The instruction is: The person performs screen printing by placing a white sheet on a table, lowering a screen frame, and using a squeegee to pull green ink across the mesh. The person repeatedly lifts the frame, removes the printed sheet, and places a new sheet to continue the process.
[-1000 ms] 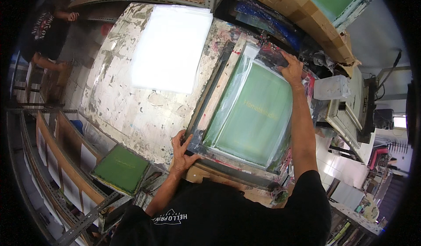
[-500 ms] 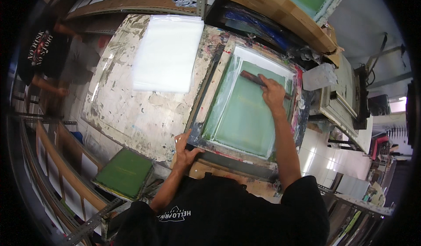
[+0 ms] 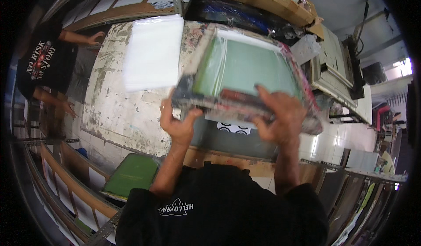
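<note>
A screen printing frame (image 3: 250,108) with pale green mesh is tilted, its near edge raised off the dark base board (image 3: 219,140). My left hand (image 3: 177,123) is closed round its near left corner. My right hand (image 3: 283,114), blurred, grips the near edge farther right. Inside that edge a dark-handled squeegee (image 3: 239,97) lies along the frame, its right end against my right fingers; I cannot tell whether they also hold it. Below the raised edge shows part of a white sheet with black curved marks (image 3: 234,127).
A stack of white sheets (image 3: 153,53) lies on the stained table (image 3: 118,110). A green screen (image 3: 131,175) rests at the lower left beside racks (image 3: 66,175). Another person (image 3: 48,66) stands at the far left. A cardboard box (image 3: 250,0) is behind the frame.
The frame's near edge has come up, uncovering the marked sheet. My right hand has moved from the far part of the mesh to the near edge, with the squeegee brought along.
</note>
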The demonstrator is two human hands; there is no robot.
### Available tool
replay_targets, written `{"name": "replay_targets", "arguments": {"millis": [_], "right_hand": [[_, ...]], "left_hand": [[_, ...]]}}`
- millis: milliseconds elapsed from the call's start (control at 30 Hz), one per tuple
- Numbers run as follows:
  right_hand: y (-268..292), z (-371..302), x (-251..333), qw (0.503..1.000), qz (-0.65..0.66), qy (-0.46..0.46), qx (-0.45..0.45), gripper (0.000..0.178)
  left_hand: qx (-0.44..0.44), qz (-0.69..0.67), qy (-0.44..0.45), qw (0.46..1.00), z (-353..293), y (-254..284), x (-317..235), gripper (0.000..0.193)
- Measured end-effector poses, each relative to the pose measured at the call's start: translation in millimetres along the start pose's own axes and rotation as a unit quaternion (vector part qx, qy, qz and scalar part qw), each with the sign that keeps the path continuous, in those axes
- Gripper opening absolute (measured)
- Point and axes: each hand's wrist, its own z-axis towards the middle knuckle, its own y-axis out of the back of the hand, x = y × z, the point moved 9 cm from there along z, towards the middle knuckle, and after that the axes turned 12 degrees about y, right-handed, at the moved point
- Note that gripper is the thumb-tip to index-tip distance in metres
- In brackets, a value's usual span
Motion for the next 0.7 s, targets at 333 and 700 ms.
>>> {"name": "replay_targets", "arguments": {"millis": [333,700], "right_hand": [[80,142,-39,0.999,-0.006,-0.015,-0.04,0.045],[92,152,-63,0.992,0.058,-0.031,-0.111,0.056]], "left_hand": [[0.07,0.038,0.045,0.996,146,-173,125,0.047],[0.107,0.256,0.073,0.958,123,-249,200,0.024]]}}
